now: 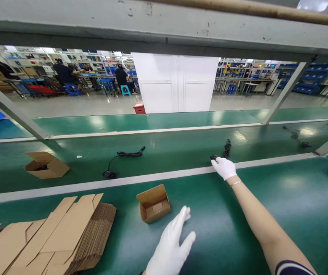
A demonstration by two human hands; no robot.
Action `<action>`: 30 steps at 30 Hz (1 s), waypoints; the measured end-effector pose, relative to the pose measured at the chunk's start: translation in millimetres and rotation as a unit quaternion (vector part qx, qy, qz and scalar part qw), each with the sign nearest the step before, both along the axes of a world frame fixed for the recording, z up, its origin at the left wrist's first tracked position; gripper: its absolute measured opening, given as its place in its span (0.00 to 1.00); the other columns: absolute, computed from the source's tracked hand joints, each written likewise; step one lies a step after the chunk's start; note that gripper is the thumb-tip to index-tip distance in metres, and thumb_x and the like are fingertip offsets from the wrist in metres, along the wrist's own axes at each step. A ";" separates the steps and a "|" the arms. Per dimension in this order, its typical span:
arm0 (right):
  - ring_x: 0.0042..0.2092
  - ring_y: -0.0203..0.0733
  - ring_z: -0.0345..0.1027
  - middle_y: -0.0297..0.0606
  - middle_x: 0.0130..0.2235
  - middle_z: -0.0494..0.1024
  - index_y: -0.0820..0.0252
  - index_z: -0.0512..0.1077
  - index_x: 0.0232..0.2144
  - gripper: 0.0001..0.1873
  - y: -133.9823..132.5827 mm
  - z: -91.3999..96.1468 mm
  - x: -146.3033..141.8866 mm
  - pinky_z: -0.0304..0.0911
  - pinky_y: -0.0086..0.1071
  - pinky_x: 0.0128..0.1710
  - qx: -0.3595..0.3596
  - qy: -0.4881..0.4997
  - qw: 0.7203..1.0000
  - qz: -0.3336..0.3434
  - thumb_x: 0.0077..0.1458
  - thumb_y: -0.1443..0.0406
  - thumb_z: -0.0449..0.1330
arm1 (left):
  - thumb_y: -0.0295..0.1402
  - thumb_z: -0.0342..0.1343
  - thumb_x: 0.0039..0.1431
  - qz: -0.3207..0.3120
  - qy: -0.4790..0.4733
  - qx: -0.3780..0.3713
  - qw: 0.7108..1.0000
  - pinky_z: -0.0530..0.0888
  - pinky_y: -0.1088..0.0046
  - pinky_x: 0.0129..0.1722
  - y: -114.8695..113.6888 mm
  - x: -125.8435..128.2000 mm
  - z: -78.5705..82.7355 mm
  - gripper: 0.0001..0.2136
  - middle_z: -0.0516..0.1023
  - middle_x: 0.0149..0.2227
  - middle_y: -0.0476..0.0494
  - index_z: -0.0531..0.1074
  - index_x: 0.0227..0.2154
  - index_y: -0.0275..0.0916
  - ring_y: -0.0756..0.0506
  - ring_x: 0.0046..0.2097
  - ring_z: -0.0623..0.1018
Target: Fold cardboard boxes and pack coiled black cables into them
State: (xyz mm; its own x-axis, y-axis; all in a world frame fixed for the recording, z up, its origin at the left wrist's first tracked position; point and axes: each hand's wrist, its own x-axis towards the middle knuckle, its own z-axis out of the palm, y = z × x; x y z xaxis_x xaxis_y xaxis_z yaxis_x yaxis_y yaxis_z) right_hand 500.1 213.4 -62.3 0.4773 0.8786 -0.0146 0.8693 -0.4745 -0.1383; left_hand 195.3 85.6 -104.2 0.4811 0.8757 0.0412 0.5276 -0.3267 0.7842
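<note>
In a white glove, my right hand (224, 168) reaches over the pale rail with its fingertips closed on the dark plug end of a coiled black power cable (227, 149). The cable's bundle lies just past the fingers on the green belt. My left hand (169, 244), also gloved, hovers low over the green table with thumb and fingers apart, holding nothing. Just beyond it stands an open cardboard box (154, 206), its lid flap raised and nothing but brown card visible inside.
Flattened cartons (66, 233) are stacked at the left. Another black cable (129, 154) lies on the belt (175, 149), near an open box (48, 166) with something dark inside. Metal posts (287, 91) and an overhead beam (164, 26) frame the bench. People sit at far benches.
</note>
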 end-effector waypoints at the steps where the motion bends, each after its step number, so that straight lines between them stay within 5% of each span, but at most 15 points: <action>1: 0.41 0.49 0.74 0.46 0.39 0.80 0.60 0.77 0.38 0.22 -15.5 -2.0 -14.9 0.62 0.35 0.38 0.000 -0.006 1.000 0.028 0.63 0.54 0.46 | 0.36 0.51 0.59 0.006 0.019 0.005 1.000 0.73 0.58 0.55 1.0 10.4 -2.9 0.29 0.70 0.58 0.40 0.55 0.63 0.43 0.40 0.58 0.71; 5: 0.36 0.47 0.74 0.42 0.34 0.80 0.57 0.77 0.33 0.19 -91.3 -16.5 -80.1 0.60 0.33 0.34 0.005 -0.045 0.979 0.200 0.61 0.56 0.48 | 0.32 0.54 0.56 0.001 0.068 0.185 0.980 0.67 0.52 0.59 9.3 36.1 -21.0 0.31 0.57 0.65 0.30 0.55 0.62 0.35 0.34 0.65 0.61; 7: 0.32 0.44 0.74 0.40 0.31 0.80 0.57 0.76 0.32 0.17 -122.4 -20.9 -104.5 0.60 0.32 0.31 -0.010 -0.040 0.960 0.277 0.60 0.58 0.49 | 0.26 0.53 0.56 -0.021 0.078 0.260 0.962 0.67 0.51 0.58 14.4 39.6 -28.4 0.26 0.60 0.64 0.29 0.60 0.59 0.35 0.34 0.64 0.63; 9: 0.29 0.43 0.73 0.38 0.29 0.79 0.57 0.76 0.30 0.17 -137.0 -19.1 -114.2 0.60 0.31 0.30 -0.055 -0.018 0.931 0.361 0.60 0.57 0.51 | 0.22 0.50 0.55 -0.064 0.090 0.254 0.961 0.72 0.55 0.53 18.9 38.1 -31.1 0.23 0.70 0.57 0.32 0.64 0.55 0.36 0.36 0.58 0.71; 13: 0.32 0.42 0.72 0.38 0.31 0.79 0.56 0.77 0.32 0.20 -103.8 -4.2 -88.8 0.61 0.32 0.31 -0.095 -0.028 0.876 0.473 0.63 0.58 0.47 | 0.18 0.48 0.52 -0.129 0.109 0.166 0.972 0.75 0.61 0.45 23.2 25.5 -27.5 0.21 0.78 0.47 0.42 0.69 0.48 0.40 0.41 0.46 0.77; 16: 0.50 0.50 0.68 0.48 0.56 0.70 0.54 0.70 0.53 0.24 -48.7 -1.2 -59.0 0.62 0.37 0.41 -0.015 -0.130 0.885 0.447 0.56 0.73 0.51 | 0.13 0.45 0.46 -0.135 0.113 0.164 0.971 0.74 0.59 0.47 23.2 12.9 -25.0 0.27 0.77 0.49 0.42 0.69 0.48 0.41 0.42 0.47 0.76; 18: 0.60 0.58 0.56 0.50 0.63 0.59 0.55 0.71 0.52 0.27 -18.3 -5.9 -46.4 0.59 0.44 0.49 -0.011 -0.170 0.853 0.492 0.50 0.76 0.55 | 0.13 0.43 0.44 -0.161 0.115 0.170 0.965 0.73 0.59 0.50 22.1 4.6 -22.6 0.30 0.76 0.51 0.40 0.69 0.50 0.40 0.42 0.49 0.76; 20: 0.62 0.60 0.51 0.48 0.62 0.61 0.56 0.76 0.42 0.18 -1.7 -11.8 -40.9 0.53 0.51 0.55 -0.026 -0.183 0.823 0.538 0.49 0.75 0.57 | 0.15 0.44 0.47 -0.188 0.116 0.163 0.962 0.72 0.57 0.52 20.0 -1.1 -17.4 0.28 0.74 0.54 0.39 0.68 0.52 0.40 0.40 0.53 0.74; 23: 0.59 0.55 0.57 0.44 0.51 0.74 0.58 0.76 0.32 0.12 -4.0 -12.1 -43.3 0.42 0.57 0.60 -0.039 -0.179 0.795 0.579 0.48 0.75 0.56 | 0.27 0.48 0.58 -0.170 0.093 0.107 0.975 0.67 0.54 0.58 17.1 1.6 -3.5 0.23 0.65 0.62 0.37 0.64 0.57 0.41 0.38 0.61 0.66; 26: 0.53 0.51 0.63 0.39 0.33 0.77 0.59 0.73 0.30 0.11 -28.8 4.3 -54.7 0.36 0.59 0.61 -0.017 -0.178 0.774 0.607 0.44 0.75 0.55 | 0.43 0.52 0.59 -0.055 0.044 0.014 0.997 0.61 0.54 0.62 20.1 21.3 12.6 0.31 0.56 0.66 0.34 0.53 0.63 0.38 0.36 0.65 0.59; 28: 0.47 0.49 0.66 0.37 0.28 0.73 0.59 0.72 0.28 0.09 -48.9 21.0 -63.6 0.39 0.57 0.60 0.005 -0.185 0.746 0.640 0.46 0.73 0.54 | 0.47 0.55 0.55 -0.011 0.015 -0.060 0.998 0.65 0.54 0.57 26.2 38.5 21.1 0.35 0.63 0.62 0.32 0.55 0.62 0.38 0.34 0.61 0.65; 30: 0.40 0.45 0.67 0.36 0.27 0.72 0.59 0.71 0.27 0.07 -65.9 36.7 -69.0 0.47 0.53 0.57 0.012 -0.193 0.720 0.667 0.47 0.72 0.53 | 0.47 0.55 0.54 -0.038 -0.016 -0.164 0.986 0.73 0.60 0.46 32.9 52.1 26.9 0.25 0.76 0.48 0.36 0.66 0.52 0.39 0.37 0.47 0.76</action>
